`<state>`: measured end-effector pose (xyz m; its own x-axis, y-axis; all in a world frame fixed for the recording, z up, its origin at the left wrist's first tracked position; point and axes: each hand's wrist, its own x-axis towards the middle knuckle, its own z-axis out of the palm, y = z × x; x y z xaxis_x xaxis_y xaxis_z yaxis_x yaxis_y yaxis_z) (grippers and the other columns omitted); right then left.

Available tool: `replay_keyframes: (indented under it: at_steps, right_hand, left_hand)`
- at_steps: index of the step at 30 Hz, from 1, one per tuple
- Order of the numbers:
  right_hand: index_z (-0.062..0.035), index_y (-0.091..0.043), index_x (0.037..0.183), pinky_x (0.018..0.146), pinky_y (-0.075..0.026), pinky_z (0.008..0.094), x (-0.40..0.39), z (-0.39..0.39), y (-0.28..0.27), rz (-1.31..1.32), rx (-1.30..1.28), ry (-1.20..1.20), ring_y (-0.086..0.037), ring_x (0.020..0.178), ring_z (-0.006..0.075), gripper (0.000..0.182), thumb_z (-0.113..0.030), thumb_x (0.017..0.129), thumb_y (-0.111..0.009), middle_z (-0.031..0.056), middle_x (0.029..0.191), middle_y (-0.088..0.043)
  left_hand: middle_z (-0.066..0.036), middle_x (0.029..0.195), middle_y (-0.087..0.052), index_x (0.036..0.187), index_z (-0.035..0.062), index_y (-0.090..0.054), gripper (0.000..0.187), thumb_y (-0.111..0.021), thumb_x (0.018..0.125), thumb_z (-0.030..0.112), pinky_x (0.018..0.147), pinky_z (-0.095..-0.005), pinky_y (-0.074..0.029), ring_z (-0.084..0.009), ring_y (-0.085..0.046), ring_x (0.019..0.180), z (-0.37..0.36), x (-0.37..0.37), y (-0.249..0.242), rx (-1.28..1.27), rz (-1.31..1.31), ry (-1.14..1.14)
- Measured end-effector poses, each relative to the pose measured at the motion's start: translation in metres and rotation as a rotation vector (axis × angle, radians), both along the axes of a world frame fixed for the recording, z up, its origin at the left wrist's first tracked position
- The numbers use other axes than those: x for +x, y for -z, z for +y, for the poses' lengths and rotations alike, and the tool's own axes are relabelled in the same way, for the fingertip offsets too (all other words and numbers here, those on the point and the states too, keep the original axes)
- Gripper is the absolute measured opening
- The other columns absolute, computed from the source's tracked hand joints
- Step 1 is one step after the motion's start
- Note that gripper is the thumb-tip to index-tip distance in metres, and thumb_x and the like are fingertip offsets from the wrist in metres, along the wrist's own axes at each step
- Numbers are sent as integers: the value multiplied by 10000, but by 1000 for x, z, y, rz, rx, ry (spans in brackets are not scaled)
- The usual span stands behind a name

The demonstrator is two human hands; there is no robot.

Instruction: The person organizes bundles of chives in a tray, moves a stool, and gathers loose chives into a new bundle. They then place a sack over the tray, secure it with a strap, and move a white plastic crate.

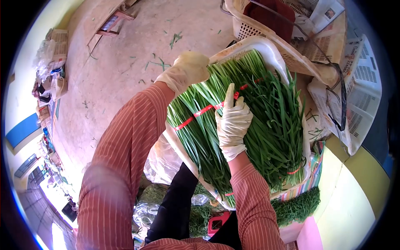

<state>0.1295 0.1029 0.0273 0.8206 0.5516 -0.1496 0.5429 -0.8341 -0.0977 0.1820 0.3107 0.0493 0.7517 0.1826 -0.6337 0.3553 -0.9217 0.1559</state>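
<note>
Writing: dark print runs along the pale crate (363,89) at right; too small and slanted to read.
Left hand: gloved (185,71); arm reaching forward, wrist bent inward over the cut ends at the white crate's (278,58) far left side; fingers hidden, so whether they grip cannot be told.
Right hand: gloved (235,123); back upward on the bundles, index finger extended forward, other fingers curled beside a red tie (203,111); whether it pinches anything cannot be told.
Green bundles (279,129): side by side in the white crate, several bound in red.
Sleeves (118,166): rust-red, thin pale stripes.
</note>
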Motion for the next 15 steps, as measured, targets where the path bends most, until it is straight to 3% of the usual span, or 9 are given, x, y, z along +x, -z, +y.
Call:
replay_keyframes:
  at_steps: [4, 6, 10, 12, 13, 15]
  right_hand:
    - [-123, -317, 1537, 799, -507, 390, 0, -2, 1, -20, 20, 3, -618, 937, 251, 1059, -433, 686, -866, 152, 1171, -594]
    - [-110, -294, 1545, 817, -502, 389, 1, -3, -1, 0, -4, -3, -615, 979, 257, 1072, -459, 698, -850, 159, 1204, -585]
    - [-102, -289, 1547, 810, -500, 384, 5, -2, -3, 80, 6, 9, -612, 1004, 264, 1079, -469, 698, -846, 159, 1215, -576]
    - [-97, -299, 1543, 798, -499, 387, 5, -1, -3, 92, 9, -2, -610, 986, 265, 1075, -476, 696, -844, 160, 1201, -576]
    - [-92, -309, 1538, 786, -498, 390, 6, -1, -4, 104, 15, -1, -608, 967, 266, 1072, -482, 694, -841, 160, 1187, -576]
    - [-86, -318, 1534, 782, -494, 394, 12, 1, -9, 120, -28, -25, -605, 949, 268, 1071, -496, 690, -837, 161, 1176, -575]
  left_hand:
    - [-166, 901, -717, 1050, 53, -729, 313, -608, 836, 247, 750, -410, -559, -328, -708, 841, 14, -20, 18, -56, -105, -176]
    - [-193, 978, -709, 1134, 35, -697, 386, -656, 854, 296, 804, -414, -524, -337, -674, 894, 16, -39, 9, -645, -215, -788]
    - [-156, 1056, -694, 1253, 19, -644, 514, -679, 878, 368, 850, -381, -511, -282, -649, 920, 1, -58, -4, -670, -281, -770]
    - [-162, 1077, -677, 1285, 5, -624, 564, -704, 876, 385, 891, -357, -499, -259, -637, 957, -14, -63, -1, -469, -484, -453]
    - [-185, 1115, -664, 1284, -11, -615, 562, -710, 880, 368, 928, -342, -486, -257, -629, 1035, -19, -58, -12, -481, -331, -557]
    - [-207, 1131, -657, 1285, -7, -615, 552, -714, 877, 353, 942, -349, -480, -278, -623, 1077, -20, -64, -3, -572, -364, -671]
